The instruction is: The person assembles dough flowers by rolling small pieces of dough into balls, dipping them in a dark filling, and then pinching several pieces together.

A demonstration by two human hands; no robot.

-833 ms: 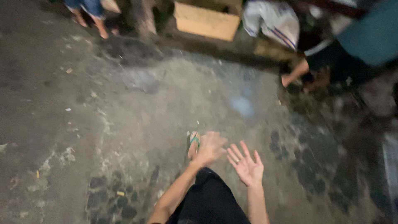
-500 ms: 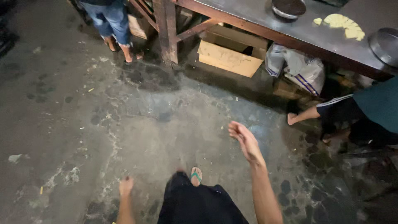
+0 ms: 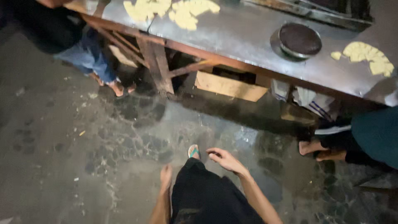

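Nearest, the person's two forearms come up from the bottom edge on either side of their dark trousers (image 3: 207,195). The left hand (image 3: 166,176) hangs low beside the left thigh, arm straight down, fingers pointing at the floor and held loosely together; it has nothing in it and touches nothing I can see. The right hand (image 3: 226,159) is lifted a little ahead of the right thigh, wrist bent, palm turned inward, fingers half curled and spread; it too is empty and hangs in the air. The elbows and everything above them are cut off by the bottom edge.

Just beyond the trousers, between the two hands, the toe of a green-strapped sandal (image 3: 193,152) sticks out on the wet, patchy concrete floor (image 3: 62,166); the rest of that foot is hidden under the cloth.

Farther to the right, another person's bare feet (image 3: 317,149) rest on the floor, the body in teal and dark clothes running off the right edge. Far left, a third person in blue jeans (image 3: 89,60) stands near the table leg, seen only from the waist down.

At the far side, a long metal-topped table (image 3: 248,37) on a wooden frame crosses the view. On it sit a round dark pan (image 3: 299,40) and pale yellow flat pieces (image 3: 367,56), too blurred to identify. A cardboard box (image 3: 228,85) lies under the table in shadow.
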